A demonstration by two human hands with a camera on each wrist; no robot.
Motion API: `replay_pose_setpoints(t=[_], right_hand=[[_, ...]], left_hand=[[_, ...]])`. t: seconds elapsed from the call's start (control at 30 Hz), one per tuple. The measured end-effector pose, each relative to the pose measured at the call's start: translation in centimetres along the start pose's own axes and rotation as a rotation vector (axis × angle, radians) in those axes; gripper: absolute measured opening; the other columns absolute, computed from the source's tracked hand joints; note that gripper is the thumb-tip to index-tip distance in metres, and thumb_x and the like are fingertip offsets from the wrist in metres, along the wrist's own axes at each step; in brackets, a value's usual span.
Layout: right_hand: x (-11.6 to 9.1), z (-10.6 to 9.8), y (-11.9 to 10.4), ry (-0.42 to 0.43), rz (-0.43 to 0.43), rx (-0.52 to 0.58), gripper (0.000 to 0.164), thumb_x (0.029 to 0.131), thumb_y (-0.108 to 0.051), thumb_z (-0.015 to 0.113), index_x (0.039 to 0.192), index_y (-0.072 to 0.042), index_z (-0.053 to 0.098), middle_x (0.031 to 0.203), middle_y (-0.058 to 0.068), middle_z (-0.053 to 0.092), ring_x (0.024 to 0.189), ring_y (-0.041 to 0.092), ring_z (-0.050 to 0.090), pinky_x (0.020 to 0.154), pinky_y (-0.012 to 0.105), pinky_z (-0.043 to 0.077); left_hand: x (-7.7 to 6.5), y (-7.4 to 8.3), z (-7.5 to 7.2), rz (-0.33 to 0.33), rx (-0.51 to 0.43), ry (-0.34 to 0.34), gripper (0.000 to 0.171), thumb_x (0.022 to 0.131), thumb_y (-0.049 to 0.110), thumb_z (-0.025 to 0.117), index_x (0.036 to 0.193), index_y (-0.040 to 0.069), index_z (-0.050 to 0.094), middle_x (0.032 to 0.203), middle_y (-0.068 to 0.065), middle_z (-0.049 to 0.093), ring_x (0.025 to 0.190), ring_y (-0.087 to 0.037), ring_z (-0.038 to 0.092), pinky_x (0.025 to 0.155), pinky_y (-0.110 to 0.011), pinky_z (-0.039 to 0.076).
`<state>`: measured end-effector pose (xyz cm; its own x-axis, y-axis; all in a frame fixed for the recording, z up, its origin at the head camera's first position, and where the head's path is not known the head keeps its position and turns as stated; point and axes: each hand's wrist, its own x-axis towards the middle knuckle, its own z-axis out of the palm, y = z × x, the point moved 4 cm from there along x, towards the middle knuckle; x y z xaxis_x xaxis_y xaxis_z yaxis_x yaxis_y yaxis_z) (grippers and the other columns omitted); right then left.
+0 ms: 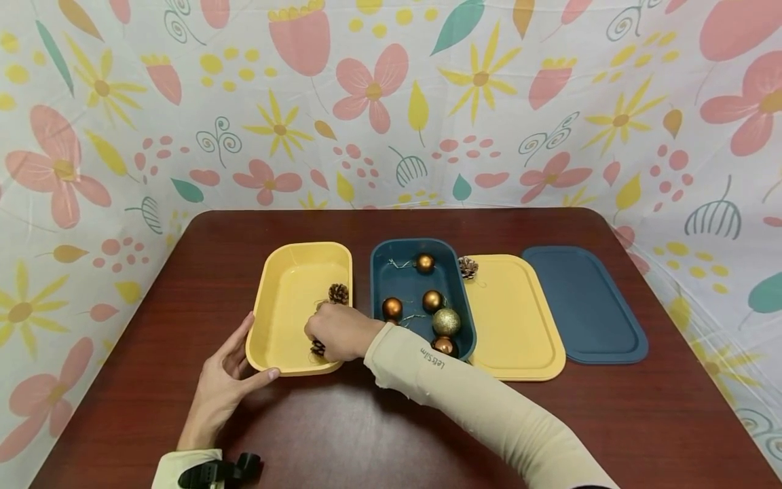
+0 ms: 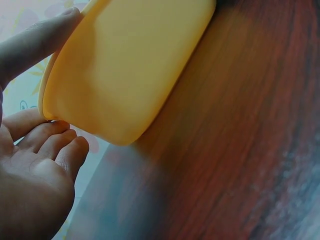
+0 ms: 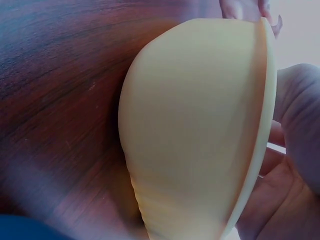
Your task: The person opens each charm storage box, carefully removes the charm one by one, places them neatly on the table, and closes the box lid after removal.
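A yellow plastic container (image 1: 277, 312) stands on the left of the table. My left hand (image 1: 222, 387) holds its near left corner, thumb along the near wall and fingers against the left side; the left wrist view shows this hand (image 2: 37, 170) close up at the rim. Inside the container, my right hand (image 1: 345, 333) reaches down with curled fingers and pinches a pine cone (image 1: 318, 348), mostly covered by the hand. Another pine cone (image 1: 338, 293) lies against the right inner wall. In the right wrist view, the container wall (image 3: 195, 120) hides the right hand's fingertips.
A blue container (image 1: 421, 248) holds several copper-coloured baubles (image 1: 432, 300) and a glittery gold bauble (image 1: 447, 322). The right forearm crosses its near end. Further right lie a yellow lid (image 1: 519, 319) with a pine cone (image 1: 468, 267) at its far left corner, and a blue lid (image 1: 589, 305).
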<state>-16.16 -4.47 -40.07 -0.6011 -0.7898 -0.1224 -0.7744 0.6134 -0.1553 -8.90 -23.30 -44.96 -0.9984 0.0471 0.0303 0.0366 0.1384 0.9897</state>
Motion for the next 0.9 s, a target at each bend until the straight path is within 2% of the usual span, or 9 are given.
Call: replay_pose_setpoints(t=[0.3, 0.43, 0.7, 0.9], right_hand=[[-0.2, -1.5, 0.4, 0.031, -0.025, 0.096, 0.012, 0.081, -0.021, 0.081, 0.079, -0.018, 0.070, 0.074, -0.009, 0.064, 0.074, 0.007, 0.055, 0.065, 0.017, 0.045], [-0.6, -2.6, 0.8, 0.058, -0.028, 0.156, 0.009, 0.081, -0.017, 0.080, 0.087, -0.017, 0.073, 0.080, -0.009, 0.068, 0.077, 0.006, 0.058, 0.068, 0.016, 0.047], [-2.2, -5.4, 1.7, 0.115, -0.049, 0.254, 0.019, 0.083, -0.017, 0.081, 0.102, -0.014, 0.076, 0.098, -0.004, 0.075, 0.090, 0.008, 0.065, 0.081, 0.019, 0.054], [-3.7, -7.0, 3.3, 0.165, -0.028, 0.289, 0.025, 0.084, -0.018, 0.082, 0.107, -0.013, 0.077, 0.105, -0.002, 0.077, 0.097, 0.010, 0.068, 0.088, 0.025, 0.056]], left_hand=[[0.0, 0.0, 0.0, -0.019, -0.013, -0.002, 0.100, 0.078, -0.005, 0.081, 0.160, 0.014, 0.027, 0.169, -0.007, 0.023, 0.136, 0.015, 0.042, 0.102, -0.004, 0.041], [0.0, 0.0, 0.0, -0.015, 0.007, 0.000, 0.100, 0.078, -0.005, 0.082, 0.160, 0.015, 0.029, 0.168, -0.009, 0.025, 0.135, 0.014, 0.043, 0.102, -0.004, 0.041], [-0.1, 0.2, -0.1, -0.024, 0.114, 0.016, 0.096, 0.079, 0.002, 0.083, 0.158, 0.022, 0.033, 0.166, -0.010, 0.031, 0.132, 0.015, 0.044, 0.099, -0.002, 0.041], [-0.1, 0.2, 0.0, -0.042, 0.119, 0.023, 0.096, 0.079, 0.003, 0.084, 0.159, 0.021, 0.033, 0.164, -0.015, 0.032, 0.129, 0.012, 0.050, 0.095, -0.005, 0.046]])
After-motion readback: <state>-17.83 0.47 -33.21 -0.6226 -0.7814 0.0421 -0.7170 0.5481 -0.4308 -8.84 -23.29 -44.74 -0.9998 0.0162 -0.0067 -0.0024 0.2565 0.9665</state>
